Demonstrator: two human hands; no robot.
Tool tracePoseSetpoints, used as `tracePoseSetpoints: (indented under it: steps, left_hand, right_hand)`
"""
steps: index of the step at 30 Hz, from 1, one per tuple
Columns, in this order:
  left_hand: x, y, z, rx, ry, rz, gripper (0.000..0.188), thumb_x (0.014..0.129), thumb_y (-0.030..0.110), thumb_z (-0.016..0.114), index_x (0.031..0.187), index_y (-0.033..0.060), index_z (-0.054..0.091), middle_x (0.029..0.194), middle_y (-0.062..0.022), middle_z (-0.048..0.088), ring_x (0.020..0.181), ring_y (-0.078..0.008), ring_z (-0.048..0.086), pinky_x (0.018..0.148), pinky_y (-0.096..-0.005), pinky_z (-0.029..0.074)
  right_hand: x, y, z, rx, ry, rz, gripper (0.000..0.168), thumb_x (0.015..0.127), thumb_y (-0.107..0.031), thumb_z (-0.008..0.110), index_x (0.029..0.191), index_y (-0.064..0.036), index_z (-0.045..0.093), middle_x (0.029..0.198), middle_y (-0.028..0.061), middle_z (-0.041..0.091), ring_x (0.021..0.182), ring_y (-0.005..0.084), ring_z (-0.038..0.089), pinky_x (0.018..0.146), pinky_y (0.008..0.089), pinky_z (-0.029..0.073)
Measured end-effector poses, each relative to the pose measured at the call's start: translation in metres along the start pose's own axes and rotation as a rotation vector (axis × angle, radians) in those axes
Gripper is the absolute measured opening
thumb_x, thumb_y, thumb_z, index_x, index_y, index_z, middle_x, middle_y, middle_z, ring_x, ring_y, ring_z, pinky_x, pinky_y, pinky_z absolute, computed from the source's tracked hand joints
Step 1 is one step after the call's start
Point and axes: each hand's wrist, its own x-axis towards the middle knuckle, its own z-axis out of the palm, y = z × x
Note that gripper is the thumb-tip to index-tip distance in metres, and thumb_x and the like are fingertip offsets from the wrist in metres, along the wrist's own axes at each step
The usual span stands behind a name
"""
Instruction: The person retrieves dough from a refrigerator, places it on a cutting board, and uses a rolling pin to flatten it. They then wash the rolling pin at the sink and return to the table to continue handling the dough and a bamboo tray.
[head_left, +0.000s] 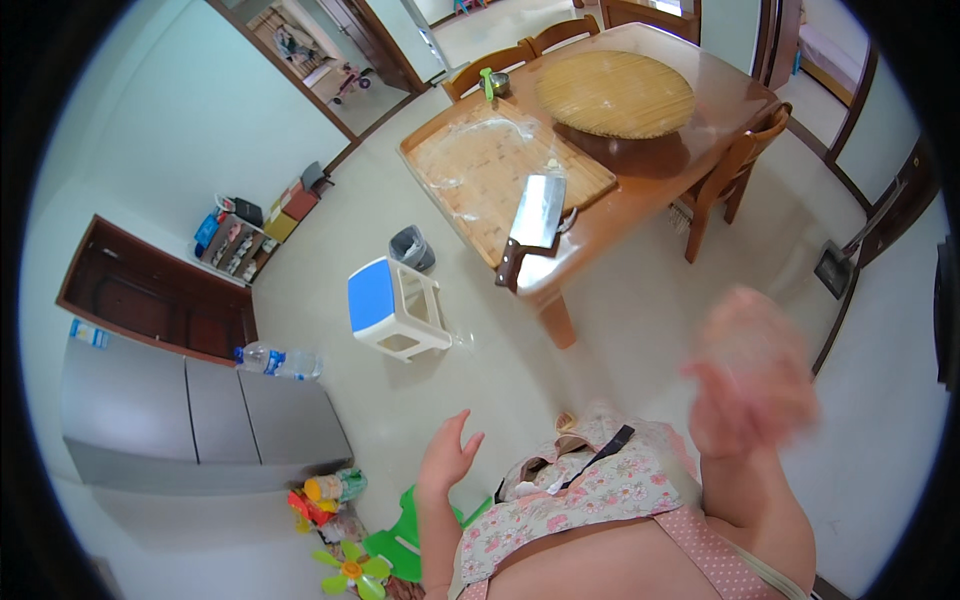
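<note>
My left hand (448, 454) is beside my apron, holding nothing, its thumb and fingers apart. Raised on the right, my right hand (753, 375) is blurred by motion, and its grip is hard to make out. Both hands are away from the table. In front of me, a cleaver (537, 213) with a dark handle lies on the near corner of a wooden board (465, 176). White powder like flour is smeared over the board, with a small pale scrap (553, 163) near the blade. I wear a floral apron (577, 499).
The brown table (641, 191) also bears a round stalk mat (615, 94) and a metal bowl (498, 84) with a green-handled utensil (487, 82). A blue-topped stool (373, 295) and grey bin (412, 247) stand left. A wooden chair (731, 169) stands right; a refrigerator (150, 409) is far left.
</note>
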Motion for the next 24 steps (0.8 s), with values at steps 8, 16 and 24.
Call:
tracePoseSetpoints:
  steps: [8, 16, 24]
  left_hand:
    - [0.217, -0.011, -0.087, 0.057, -0.073, 0.19, 0.045, 0.084, 0.025, 0.059, 0.121, 0.0023, 0.048, 0.118, -0.0189, 0.053, 0.109, -0.0342, 0.05, 0.092, -0.0387, 0.041]
    - [0.431, -0.004, -0.138, -0.086, -0.207, 0.283, 0.042, 0.085, 0.023, 0.06, 0.12, 0.0024, 0.051, 0.114, -0.0138, 0.058, 0.106, -0.0238, 0.055, 0.089, -0.0334, 0.044]
    - [0.744, 0.011, -0.15, -0.376, -0.213, 0.171, 0.041, 0.082, 0.031, 0.061, 0.11, 0.0014, 0.058, 0.091, -0.0095, 0.063, 0.08, -0.0165, 0.059, 0.071, -0.0287, 0.048]
  right_hand:
    - [-0.132, 0.232, 0.109, -0.271, -0.753, 1.118, 0.02, 0.085, -0.019, 0.051, 0.095, -0.003, 0.057, 0.085, 0.0172, 0.062, 0.081, 0.0336, 0.06, 0.07, 0.0412, 0.046]
    - [-0.156, 0.319, 0.192, -0.226, -0.91, 1.101, 0.021, 0.084, -0.019, 0.052, 0.094, -0.002, 0.059, 0.092, 0.0183, 0.062, 0.087, 0.035, 0.058, 0.077, 0.0423, 0.046]
    - [-0.157, 0.357, 0.24, -0.331, -0.817, 1.142, 0.02, 0.084, -0.019, 0.053, 0.093, -0.003, 0.06, 0.084, 0.0155, 0.061, 0.079, 0.0333, 0.058, 0.071, 0.0403, 0.047]
